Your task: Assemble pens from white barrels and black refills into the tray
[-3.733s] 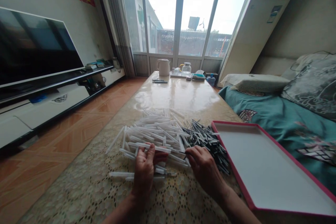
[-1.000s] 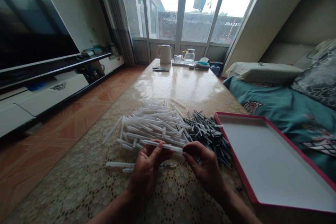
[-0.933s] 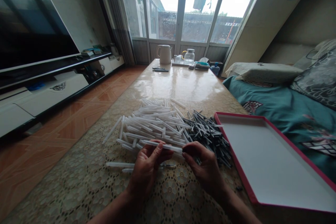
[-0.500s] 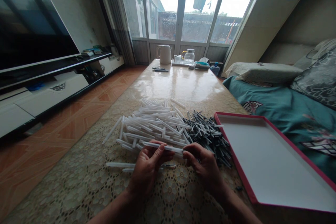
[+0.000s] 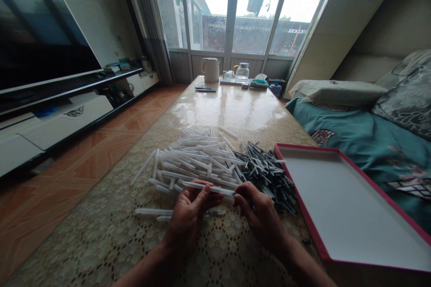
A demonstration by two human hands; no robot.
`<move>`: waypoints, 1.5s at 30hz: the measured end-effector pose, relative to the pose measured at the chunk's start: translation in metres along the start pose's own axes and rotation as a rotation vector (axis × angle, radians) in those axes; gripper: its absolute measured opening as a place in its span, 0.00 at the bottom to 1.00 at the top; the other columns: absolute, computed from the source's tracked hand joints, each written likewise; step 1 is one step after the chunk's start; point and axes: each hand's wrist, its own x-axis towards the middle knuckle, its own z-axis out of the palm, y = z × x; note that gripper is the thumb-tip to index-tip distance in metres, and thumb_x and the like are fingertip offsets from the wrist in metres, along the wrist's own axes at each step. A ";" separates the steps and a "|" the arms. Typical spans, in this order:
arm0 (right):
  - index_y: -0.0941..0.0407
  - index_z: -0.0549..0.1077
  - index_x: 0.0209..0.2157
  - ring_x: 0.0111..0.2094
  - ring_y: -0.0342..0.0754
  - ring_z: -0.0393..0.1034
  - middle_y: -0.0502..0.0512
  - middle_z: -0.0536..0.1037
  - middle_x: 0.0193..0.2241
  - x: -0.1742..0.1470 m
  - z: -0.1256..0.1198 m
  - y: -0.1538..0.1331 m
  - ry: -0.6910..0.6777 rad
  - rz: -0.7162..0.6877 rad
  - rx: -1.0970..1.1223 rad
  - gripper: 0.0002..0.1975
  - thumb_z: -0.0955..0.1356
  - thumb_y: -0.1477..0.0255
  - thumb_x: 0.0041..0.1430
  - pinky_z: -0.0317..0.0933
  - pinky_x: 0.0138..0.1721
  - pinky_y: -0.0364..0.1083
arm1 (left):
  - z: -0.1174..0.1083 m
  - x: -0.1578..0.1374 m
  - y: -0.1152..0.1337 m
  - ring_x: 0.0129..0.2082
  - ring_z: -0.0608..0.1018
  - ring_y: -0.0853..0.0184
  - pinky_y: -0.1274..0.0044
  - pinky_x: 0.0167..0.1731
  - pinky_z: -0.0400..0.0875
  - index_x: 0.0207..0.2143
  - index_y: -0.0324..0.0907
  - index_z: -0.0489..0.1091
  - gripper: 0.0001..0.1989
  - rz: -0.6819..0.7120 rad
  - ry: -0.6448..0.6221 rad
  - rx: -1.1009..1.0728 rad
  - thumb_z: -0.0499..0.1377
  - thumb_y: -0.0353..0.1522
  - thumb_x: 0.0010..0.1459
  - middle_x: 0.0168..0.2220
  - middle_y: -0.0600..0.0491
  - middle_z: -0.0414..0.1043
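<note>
My left hand (image 5: 191,208) is closed round a white translucent pen barrel (image 5: 222,191), thumb on top. The barrel lies nearly level above the table, its right end towards my other hand. There my right hand (image 5: 257,206) pinches a small dark end piece at the barrel's tip, mostly hidden by the fingers. Just beyond is a loose pile of white pen barrels (image 5: 191,157). Dark pen refills (image 5: 269,175) are heaped to its right. Close by my left hand, a few pens (image 5: 153,211) lie on the table, partly covered by the hand.
A shallow white tray with a red rim (image 5: 305,208) stands at the right table edge. A small black piece (image 5: 305,241) lies near it. At the table's far end are a kettle (image 5: 211,71), a glass jug (image 5: 242,71) and a tissue pack (image 5: 258,83).
My right hand has shifted very slightly at the barrel's end, its fingers curled a little more. The left hand and the piles look the same.
</note>
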 end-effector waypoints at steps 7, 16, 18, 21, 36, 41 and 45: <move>0.55 0.64 0.38 0.21 0.43 0.66 0.49 0.73 0.23 -0.001 0.000 0.000 -0.078 0.027 -0.003 0.11 0.57 0.64 0.68 0.57 0.24 0.39 | 0.000 -0.001 0.000 0.26 0.82 0.63 0.77 0.28 0.77 0.31 0.37 0.72 0.15 0.002 -0.006 0.008 0.72 0.33 0.42 0.25 0.51 0.79; 0.54 0.64 0.32 0.22 0.43 0.66 0.48 0.70 0.21 -0.001 0.000 0.001 -0.087 -0.014 -0.083 0.14 0.55 0.64 0.69 0.56 0.25 0.40 | -0.003 0.002 -0.003 0.28 0.82 0.62 0.76 0.29 0.78 0.31 0.37 0.73 0.14 0.009 -0.037 0.027 0.71 0.33 0.44 0.27 0.50 0.79; 0.55 0.63 0.40 0.22 0.43 0.66 0.48 0.71 0.22 -0.001 0.000 0.001 -0.066 -0.019 -0.092 0.10 0.56 0.65 0.68 0.56 0.25 0.40 | -0.003 0.002 -0.003 0.28 0.82 0.63 0.77 0.29 0.78 0.32 0.37 0.72 0.14 0.020 -0.024 0.018 0.71 0.33 0.44 0.27 0.51 0.79; 0.54 0.62 0.38 0.21 0.43 0.66 0.47 0.71 0.22 -0.001 0.001 0.002 -0.061 -0.013 -0.101 0.09 0.55 0.67 0.68 0.56 0.25 0.39 | -0.004 0.002 -0.004 0.28 0.82 0.63 0.77 0.29 0.78 0.32 0.37 0.72 0.14 0.021 -0.026 0.022 0.71 0.33 0.44 0.26 0.52 0.79; 0.54 0.61 0.32 0.20 0.42 0.67 0.47 0.72 0.20 -0.002 0.004 0.004 -0.059 -0.029 -0.107 0.12 0.54 0.68 0.69 0.55 0.24 0.39 | -0.006 0.003 -0.006 0.27 0.82 0.64 0.78 0.29 0.78 0.32 0.37 0.71 0.13 0.028 -0.063 0.063 0.69 0.34 0.47 0.27 0.50 0.79; 0.55 0.64 0.35 0.20 0.43 0.67 0.48 0.71 0.21 -0.003 0.003 0.004 -0.057 -0.050 -0.127 0.12 0.55 0.66 0.68 0.55 0.24 0.39 | -0.006 0.003 -0.007 0.27 0.82 0.64 0.77 0.29 0.78 0.32 0.37 0.71 0.14 0.022 -0.062 0.050 0.70 0.35 0.46 0.26 0.51 0.79; 0.55 0.62 0.40 0.20 0.42 0.67 0.47 0.73 0.22 -0.002 0.003 0.003 -0.050 -0.069 -0.119 0.07 0.57 0.69 0.67 0.55 0.24 0.39 | -0.006 0.003 -0.006 0.27 0.82 0.64 0.78 0.29 0.77 0.32 0.37 0.71 0.15 0.022 -0.053 0.046 0.70 0.35 0.46 0.26 0.51 0.80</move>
